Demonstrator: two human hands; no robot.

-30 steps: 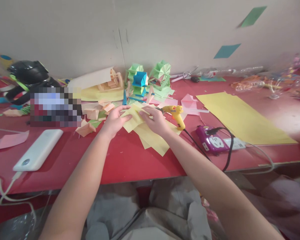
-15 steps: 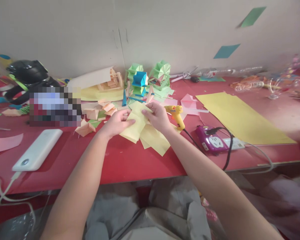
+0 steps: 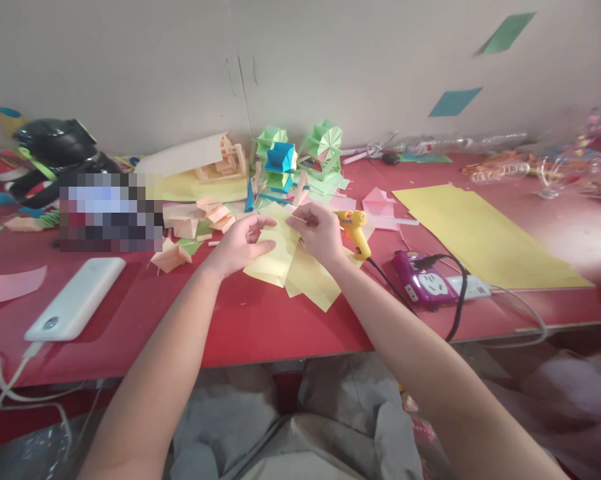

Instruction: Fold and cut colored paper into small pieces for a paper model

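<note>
While both bare forearms stretch in from the near edge of the red bench [image 3: 280, 337], angled toward each other, the hands meet over a pale yellow square sheet of paper [image 3: 274, 260]. And look at the left hand [image 3: 243, 243]: back turned upward, fingers curled over, thumb laid out straight across the sheet's left side, a gap showing between thumb and forefinger. Whether that grip clasps the paper, I cannot tell. Across from it, the right hand [image 3: 317, 232] is bent at the wrist, knuckles high, its grip closed, thumb and forefinger pinching the sheet at its upper right edge. So the sheet sits between the two hands, mid-bench, overlapping more loose pale yellow papers [image 3: 316, 283] on its right. Just beside the right hand, a yellow plastic glue gun [image 3: 356, 233], its cord trailing to the right toward a purple power socket block [image 3: 427, 283]. Beyond the fingers, a blue folded-paper piece [image 3: 281, 158] stands among green pleated paper wheels [image 3: 325, 140], with peach folded-paper pieces [image 3: 173, 255] off to the left.
</note>
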